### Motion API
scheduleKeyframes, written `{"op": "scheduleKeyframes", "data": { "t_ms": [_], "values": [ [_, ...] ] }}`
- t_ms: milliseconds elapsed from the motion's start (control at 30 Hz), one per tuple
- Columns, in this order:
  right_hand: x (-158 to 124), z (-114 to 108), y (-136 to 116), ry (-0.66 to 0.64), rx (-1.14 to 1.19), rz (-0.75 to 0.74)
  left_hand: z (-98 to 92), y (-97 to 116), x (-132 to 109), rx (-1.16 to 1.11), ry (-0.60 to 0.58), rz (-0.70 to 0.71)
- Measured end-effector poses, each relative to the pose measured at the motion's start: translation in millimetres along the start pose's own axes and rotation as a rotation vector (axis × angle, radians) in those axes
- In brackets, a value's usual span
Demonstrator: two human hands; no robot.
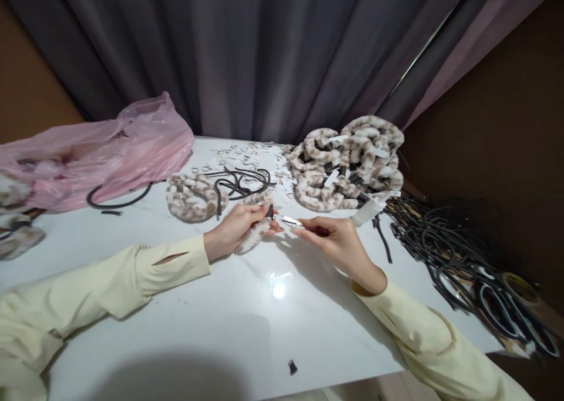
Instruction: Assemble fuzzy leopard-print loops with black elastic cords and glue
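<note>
My left hand (238,224) is closed round a fluffy white-and-brown plush loop (252,240). A black gathered piece (270,211) on the loop sticks up by my thumb. From the right, my right hand (337,236) pinches a small white tool that looks like thread snips (291,221). Its tip points left, close to the black piece; whether they touch I cannot tell. Another plush loop (194,198) lies just beyond my left hand. Several black cords (240,183) are tangled behind it.
A pile of plush loops with white tags (352,163) stands at the back right. Small metal rings and clips (251,154) are scattered behind. A pink plastic bag (132,148) lies left. Many black cords (432,236) heap along the right edge. A black scrap (292,366) lies near the front edge.
</note>
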State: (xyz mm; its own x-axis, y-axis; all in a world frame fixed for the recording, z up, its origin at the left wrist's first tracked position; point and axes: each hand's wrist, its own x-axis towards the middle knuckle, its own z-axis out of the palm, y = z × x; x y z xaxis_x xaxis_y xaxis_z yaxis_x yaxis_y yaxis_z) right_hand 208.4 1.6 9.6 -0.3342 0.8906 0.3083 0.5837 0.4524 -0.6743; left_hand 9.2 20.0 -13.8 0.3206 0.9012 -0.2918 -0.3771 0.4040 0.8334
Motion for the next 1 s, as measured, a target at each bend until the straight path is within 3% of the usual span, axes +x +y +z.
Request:
{"op": "scheduleKeyframes", "data": {
  "t_ms": [533, 1000],
  "values": [
    [-1.2, 9.9, -3.5, 0.004, 0.047, 0.07, -0.2, -1.5, 0.8, 0.009, -0.004, 0.018],
    [-2.5, 16.8, -2.7, 0.031, -0.174, -0.219, -4.3, -5.6, 1.9, 0.132, -0.002, 0.062]
  ]
}}
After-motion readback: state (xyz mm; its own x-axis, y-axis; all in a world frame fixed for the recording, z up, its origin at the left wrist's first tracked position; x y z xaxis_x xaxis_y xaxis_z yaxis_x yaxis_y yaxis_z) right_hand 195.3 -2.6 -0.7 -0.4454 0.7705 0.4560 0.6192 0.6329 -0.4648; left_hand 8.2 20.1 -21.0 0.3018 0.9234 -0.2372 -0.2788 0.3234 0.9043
